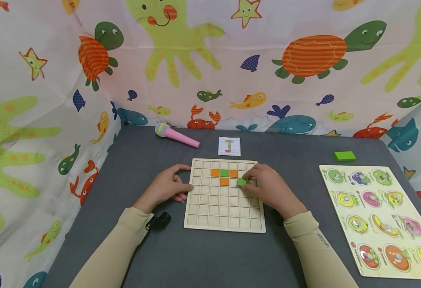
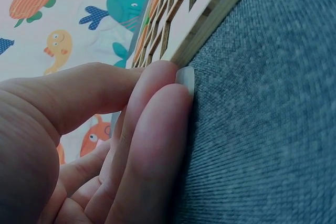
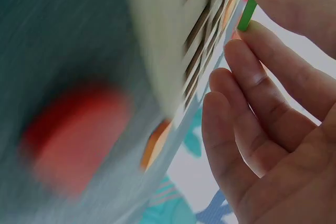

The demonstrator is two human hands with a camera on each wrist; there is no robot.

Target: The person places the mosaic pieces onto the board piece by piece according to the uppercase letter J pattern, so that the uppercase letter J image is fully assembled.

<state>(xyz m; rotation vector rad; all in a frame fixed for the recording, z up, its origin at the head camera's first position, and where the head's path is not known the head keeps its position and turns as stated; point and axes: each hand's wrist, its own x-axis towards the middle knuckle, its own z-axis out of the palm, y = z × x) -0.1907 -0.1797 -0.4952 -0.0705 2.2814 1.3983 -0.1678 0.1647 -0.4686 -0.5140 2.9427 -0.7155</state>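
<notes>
The wooden grid board holds three orange tiles, one of them below a green tile and the others on either side of that green tile. My right hand pinches another green tile between thumb and finger, over the board's upper right part; the right wrist view shows this tile tilted, edge-on. My left hand touches the board's left edge with its thumb and index finger. Its fingertips lie against the board's side in the left wrist view.
A card with a J-shaped pattern and a pink microphone lie behind the board. To the right are a green block and a fruit picture board. The right wrist view shows a blurred red piece and an orange piece.
</notes>
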